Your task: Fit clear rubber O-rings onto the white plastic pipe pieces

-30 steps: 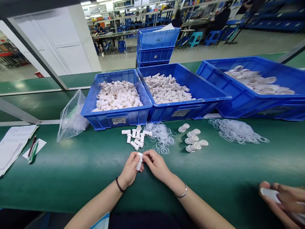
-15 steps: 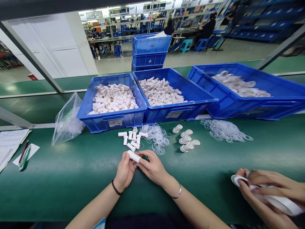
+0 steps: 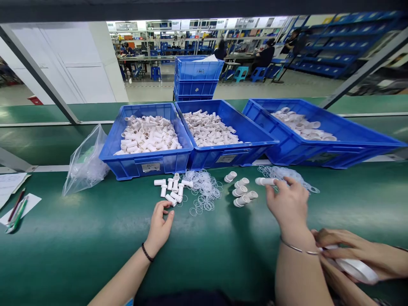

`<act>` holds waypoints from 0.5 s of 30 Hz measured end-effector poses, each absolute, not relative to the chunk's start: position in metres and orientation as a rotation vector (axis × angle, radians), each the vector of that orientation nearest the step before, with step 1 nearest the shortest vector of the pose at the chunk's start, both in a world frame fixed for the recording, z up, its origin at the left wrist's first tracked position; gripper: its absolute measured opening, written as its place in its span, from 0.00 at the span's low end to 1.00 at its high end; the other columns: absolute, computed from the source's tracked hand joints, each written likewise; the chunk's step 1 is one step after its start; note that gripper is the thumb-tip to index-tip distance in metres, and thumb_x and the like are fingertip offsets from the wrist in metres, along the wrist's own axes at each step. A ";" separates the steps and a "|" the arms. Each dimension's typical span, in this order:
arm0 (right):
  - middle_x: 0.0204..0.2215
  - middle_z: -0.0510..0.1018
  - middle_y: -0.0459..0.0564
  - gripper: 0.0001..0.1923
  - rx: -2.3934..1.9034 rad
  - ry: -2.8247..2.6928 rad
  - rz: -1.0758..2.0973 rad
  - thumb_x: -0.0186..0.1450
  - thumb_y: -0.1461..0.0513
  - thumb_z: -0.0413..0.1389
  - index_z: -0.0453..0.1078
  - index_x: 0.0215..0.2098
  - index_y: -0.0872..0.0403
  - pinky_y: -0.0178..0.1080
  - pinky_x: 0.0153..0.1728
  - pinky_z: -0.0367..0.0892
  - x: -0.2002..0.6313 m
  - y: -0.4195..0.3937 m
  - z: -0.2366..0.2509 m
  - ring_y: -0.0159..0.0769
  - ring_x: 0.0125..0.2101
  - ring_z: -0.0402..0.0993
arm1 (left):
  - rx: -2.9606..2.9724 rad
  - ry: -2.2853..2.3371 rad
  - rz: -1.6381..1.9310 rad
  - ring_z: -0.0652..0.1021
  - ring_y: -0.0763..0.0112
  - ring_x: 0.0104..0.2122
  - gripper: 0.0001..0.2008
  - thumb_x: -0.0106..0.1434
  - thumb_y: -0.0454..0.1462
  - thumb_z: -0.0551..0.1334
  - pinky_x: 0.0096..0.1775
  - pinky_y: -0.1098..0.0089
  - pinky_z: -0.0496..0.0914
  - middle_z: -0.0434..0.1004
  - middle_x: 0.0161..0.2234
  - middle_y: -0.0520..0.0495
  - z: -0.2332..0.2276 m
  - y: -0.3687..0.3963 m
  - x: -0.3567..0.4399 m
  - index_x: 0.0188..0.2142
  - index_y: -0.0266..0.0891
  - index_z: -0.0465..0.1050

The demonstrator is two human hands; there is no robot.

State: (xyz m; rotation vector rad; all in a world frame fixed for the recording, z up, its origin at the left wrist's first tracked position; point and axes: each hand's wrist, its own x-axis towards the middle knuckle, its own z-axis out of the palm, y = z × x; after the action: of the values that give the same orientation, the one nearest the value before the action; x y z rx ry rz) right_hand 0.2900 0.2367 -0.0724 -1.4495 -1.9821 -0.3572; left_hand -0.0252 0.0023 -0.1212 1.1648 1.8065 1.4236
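Right hand (image 3: pixel 287 199) pinching white tube (image 3: pixel 264 181), neighbours close

Head view: right hand narrowed on the tube, between grouped tubes (image 3: pixel 239 191) and right-hand ring pile (image 3: pixel 280 172); can't tell if it touches the tabletop (image 3: pixel 210 246). A low sideways swing could knock the group. Left hand (image 3: pixel 162 225) loosely curled, nothing seen in it, by small tubes (image 3: pixel 163 190); careless contact could scatter them. Co-worker's hand (image 3: pixel 347 248) near the right forearm: a bump could loosen the pinch, dropping the tube.
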 end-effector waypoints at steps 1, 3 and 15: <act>0.45 0.69 0.69 0.14 -1.534 -2.012 -0.326 0.63 0.56 0.51 0.73 0.35 0.59 0.56 0.41 0.62 0.303 0.244 -0.080 0.59 0.47 0.65 | 1.257 1.885 1.394 0.70 0.58 0.48 0.10 0.66 0.38 0.55 0.48 0.57 0.66 0.68 0.48 0.40 -0.122 0.004 -0.029 0.46 0.42 0.68; 0.42 0.70 0.69 0.14 -1.699 -2.084 -0.230 0.61 0.56 0.54 0.75 0.34 0.58 0.53 0.35 0.62 0.322 0.256 -0.096 0.58 0.43 0.67 | 1.428 2.020 1.326 0.68 0.56 0.50 0.11 0.64 0.36 0.56 0.51 0.53 0.65 0.67 0.48 0.41 -0.123 0.006 -0.035 0.46 0.43 0.70; 0.36 0.76 0.54 0.13 -1.085 -2.349 0.068 0.67 0.56 0.48 0.72 0.39 0.52 0.44 0.39 0.68 0.219 0.188 -0.070 0.44 0.39 0.72 | 1.693 2.259 1.058 0.65 0.54 0.52 0.25 0.61 0.28 0.53 0.51 0.50 0.64 0.61 0.52 0.38 -0.128 0.013 -0.039 0.57 0.44 0.64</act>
State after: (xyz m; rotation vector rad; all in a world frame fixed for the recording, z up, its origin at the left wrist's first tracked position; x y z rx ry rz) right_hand 0.2186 0.1881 -0.0705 -1.0853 -2.3487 0.0679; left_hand -0.0394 0.0134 -0.1278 1.6932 2.2590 1.0575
